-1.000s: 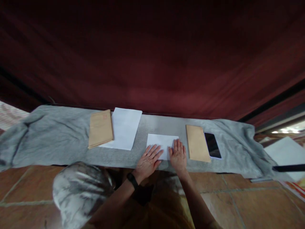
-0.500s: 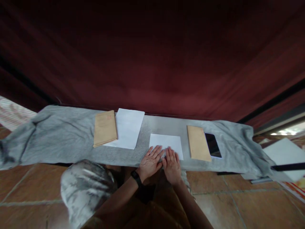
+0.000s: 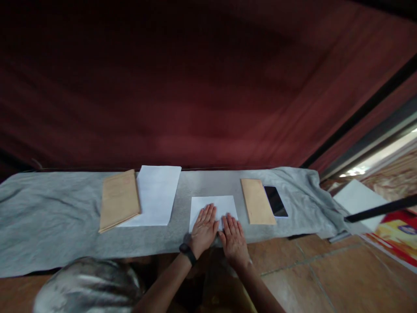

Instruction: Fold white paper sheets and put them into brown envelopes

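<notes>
A small white sheet of paper (image 3: 212,201), perhaps folded, lies on the grey cloth in front of me. Flat on its left part rests my left hand (image 3: 205,229), fingers stretched forward; a black band is on that wrist. My right hand (image 3: 233,241) lies flat at the sheet's near right edge, fingers slightly spread. Both hands are open, and they cover the near part of the sheet. To the right sits a brown envelope (image 3: 258,201). Over on the left, a stack of brown envelopes (image 3: 119,200) overlaps some larger white paper (image 3: 159,194).
A dark-screened phone (image 3: 275,201) lies right of the single envelope. Grey cloth (image 3: 58,208) covers the narrow bench. Dark red fabric (image 3: 208,130) hangs right behind it. At the far right are a white board (image 3: 358,202) and a black bar (image 3: 381,209); my patterned knee (image 3: 87,284) is below left.
My left hand has slid a little forward on the sheet and apart from my right hand. The view has turned somewhat to the right. Envelopes, larger paper and phone keep their places.
</notes>
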The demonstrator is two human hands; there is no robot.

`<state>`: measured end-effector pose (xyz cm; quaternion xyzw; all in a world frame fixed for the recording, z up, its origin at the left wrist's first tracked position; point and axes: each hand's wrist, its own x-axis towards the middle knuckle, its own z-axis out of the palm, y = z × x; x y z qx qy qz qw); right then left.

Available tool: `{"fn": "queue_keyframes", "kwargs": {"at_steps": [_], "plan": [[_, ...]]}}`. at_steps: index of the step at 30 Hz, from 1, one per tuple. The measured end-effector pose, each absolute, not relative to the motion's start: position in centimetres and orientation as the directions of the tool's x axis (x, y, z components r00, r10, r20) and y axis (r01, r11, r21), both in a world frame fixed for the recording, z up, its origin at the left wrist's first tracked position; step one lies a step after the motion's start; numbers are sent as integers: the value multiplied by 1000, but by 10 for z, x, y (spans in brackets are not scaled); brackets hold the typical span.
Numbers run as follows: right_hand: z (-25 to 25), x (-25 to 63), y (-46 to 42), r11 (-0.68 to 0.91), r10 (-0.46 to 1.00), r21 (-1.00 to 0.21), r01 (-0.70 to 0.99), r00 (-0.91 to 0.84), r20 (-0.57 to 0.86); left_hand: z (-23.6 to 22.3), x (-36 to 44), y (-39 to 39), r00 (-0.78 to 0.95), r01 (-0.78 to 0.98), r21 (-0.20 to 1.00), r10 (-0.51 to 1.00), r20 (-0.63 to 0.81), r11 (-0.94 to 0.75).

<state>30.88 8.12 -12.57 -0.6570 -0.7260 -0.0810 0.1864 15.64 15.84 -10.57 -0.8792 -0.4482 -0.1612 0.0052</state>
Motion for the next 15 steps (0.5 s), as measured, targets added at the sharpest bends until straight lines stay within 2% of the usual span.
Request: {"fn": "queue_keyframes", "kwargs": {"at_steps": [8, 12, 15], "plan": [[-119, 305, 82, 70, 931, -200, 977, 8, 366, -108, 163, 189, 506, 826, 122, 820, 268, -550], [-105, 304, 104, -8, 955, -293, 956, 94, 282, -107, 163, 190, 503, 829, 116, 820, 274, -547], [-95, 299, 136, 24, 961, -349, 937, 75, 267, -109, 161, 191, 521, 819, 115, 813, 262, -562]]}}
